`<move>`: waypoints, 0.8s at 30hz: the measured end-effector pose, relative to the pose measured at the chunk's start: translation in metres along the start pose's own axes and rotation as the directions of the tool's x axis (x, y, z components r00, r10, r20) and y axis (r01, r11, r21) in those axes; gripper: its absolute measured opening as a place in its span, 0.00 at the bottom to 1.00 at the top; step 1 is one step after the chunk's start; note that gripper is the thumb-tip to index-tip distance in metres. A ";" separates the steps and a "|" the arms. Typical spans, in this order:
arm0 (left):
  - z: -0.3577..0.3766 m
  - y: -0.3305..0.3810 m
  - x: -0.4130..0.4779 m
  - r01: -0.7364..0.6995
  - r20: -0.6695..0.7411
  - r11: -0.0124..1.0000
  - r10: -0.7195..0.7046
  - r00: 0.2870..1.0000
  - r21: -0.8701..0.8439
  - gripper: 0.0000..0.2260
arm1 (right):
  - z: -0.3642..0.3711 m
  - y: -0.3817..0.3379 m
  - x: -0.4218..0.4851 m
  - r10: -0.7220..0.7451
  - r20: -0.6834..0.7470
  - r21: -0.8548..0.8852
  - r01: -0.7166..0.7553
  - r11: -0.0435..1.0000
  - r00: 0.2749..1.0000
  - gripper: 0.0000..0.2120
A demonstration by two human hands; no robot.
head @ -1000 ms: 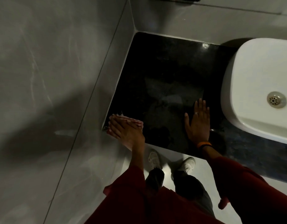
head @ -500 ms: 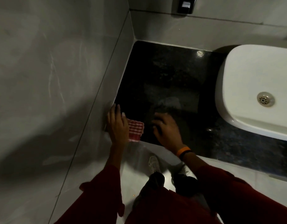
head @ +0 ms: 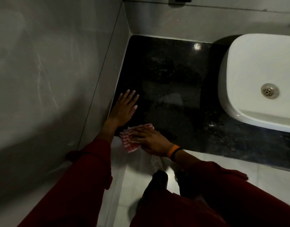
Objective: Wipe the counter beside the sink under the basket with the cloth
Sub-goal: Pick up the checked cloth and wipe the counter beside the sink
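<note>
Grey tiled walls (head: pixel 51 71) meet at a corner, and a shiny black counter (head: pixel 173 76) fills the space below them. It is dark here, and a small spot of light shines on the counter near its back edge. A white sink (head: pixel 249 76) sits on the right side of the counter, with a round metal drain (head: pixel 270 91) in its bowl.

The person stands at the front edge of the counter, wearing dark red sleeves (head: pixel 85 174). The left hand (head: pixel 124 108) lies flat on the counter along its left edge, close to the wall, with the fingers spread wide and holding nothing. The right hand (head: pixel 151 140) is at the front left corner of the counter. It presses down on the cloth (head: pixel 129 141), which is red and white with little checks. The fingers lie flat on top of the cloth and are not curled around it. Part of the cloth hangs past the front edge of the counter. An orange band (head: pixel 173 150) sits on the right wrist. Below the counter edge, a pale floor (head: pixel 137 176) and a white shoe show between the arms.
</note>
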State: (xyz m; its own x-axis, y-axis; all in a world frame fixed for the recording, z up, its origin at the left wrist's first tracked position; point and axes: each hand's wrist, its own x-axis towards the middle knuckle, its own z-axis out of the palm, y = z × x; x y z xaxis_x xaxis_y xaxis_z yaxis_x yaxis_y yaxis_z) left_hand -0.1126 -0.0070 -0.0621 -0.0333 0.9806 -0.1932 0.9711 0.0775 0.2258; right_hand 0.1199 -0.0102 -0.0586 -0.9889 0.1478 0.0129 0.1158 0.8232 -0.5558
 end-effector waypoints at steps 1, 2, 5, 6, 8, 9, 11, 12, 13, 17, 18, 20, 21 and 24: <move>0.003 0.001 -0.003 0.002 -0.023 1.000 -0.002 1.000 -0.012 0.24 | -0.004 0.005 -0.013 -0.012 -0.005 0.023 0.012 1.000 1.000 0.24; 0.005 0.003 -0.006 0.008 -0.043 1.000 -0.009 0.999 -0.023 0.25 | -0.008 0.010 -0.026 -0.012 -0.017 0.054 0.013 0.998 1.000 0.23; 0.012 0.012 -0.010 0.021 -0.113 0.999 -0.025 0.993 -0.028 0.25 | -0.019 0.017 -0.063 0.044 -0.043 0.116 -0.039 0.992 0.998 0.21; 0.013 0.015 -0.011 0.023 -0.134 0.999 -0.026 0.991 -0.024 0.26 | -0.022 0.020 -0.072 0.074 -0.049 0.135 -0.067 0.989 0.996 0.21; 0.016 0.023 -0.012 0.021 -0.151 1.000 -0.023 0.988 -0.016 0.26 | -0.030 0.022 -0.089 0.147 -0.035 0.164 -0.139 0.977 0.988 0.20; 0.017 0.028 -0.011 0.020 -0.153 1.000 -0.022 0.988 -0.015 0.26 | -0.034 0.023 -0.095 0.182 -0.035 0.178 -0.173 0.969 0.983 0.20; 0.020 0.036 -0.010 0.026 -0.152 0.999 -0.029 0.988 -0.020 0.26 | -0.047 0.024 -0.106 0.271 -0.046 0.229 -0.254 0.940 0.961 0.19; 0.021 0.040 -0.009 0.029 -0.152 0.999 -0.031 0.988 -0.021 0.27 | -0.054 0.024 -0.109 0.344 -0.043 0.273 -0.320 0.907 0.938 0.19; 0.022 0.044 -0.009 0.031 -0.153 0.999 -0.033 0.988 -0.019 0.27 | -0.062 0.025 -0.111 0.438 -0.031 0.330 -0.404 0.853 0.899 0.19; 0.028 0.055 -0.009 0.030 -0.144 1.000 -0.030 0.989 0.004 0.27 | -0.091 0.039 -0.116 0.724 0.171 0.777 -0.544 0.318 0.668 0.15; 0.029 0.057 -0.009 0.023 -0.143 1.000 -0.021 0.989 0.010 0.27 | -0.097 0.045 -0.119 0.739 0.218 0.846 -0.501 0.183 0.637 0.14; 0.029 0.060 -0.007 0.008 -0.141 1.000 -0.006 0.990 0.014 0.27 | -0.105 0.056 -0.123 0.751 0.271 0.901 -0.432 0.022 0.603 0.14; 0.029 0.060 -0.007 0.002 -0.137 1.000 0.000 0.991 0.014 0.28 | -0.106 0.059 -0.123 0.762 0.272 0.910 -0.414 -0.006 0.588 0.13; 0.030 0.060 -0.006 -0.004 -0.138 1.000 0.006 0.990 0.010 0.28 | -0.097 0.061 -0.121 0.875 0.030 0.793 -0.545 0.273 0.483 0.12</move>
State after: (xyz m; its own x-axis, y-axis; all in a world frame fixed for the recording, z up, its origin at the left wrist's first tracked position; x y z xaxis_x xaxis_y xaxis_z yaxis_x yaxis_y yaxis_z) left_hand -0.0464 -0.0140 -0.0763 -0.0600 0.9965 -0.0588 0.9735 0.0714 0.2172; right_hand 0.2554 0.0756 -0.0130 -0.3794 0.7751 -0.5052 0.4965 -0.2902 -0.8181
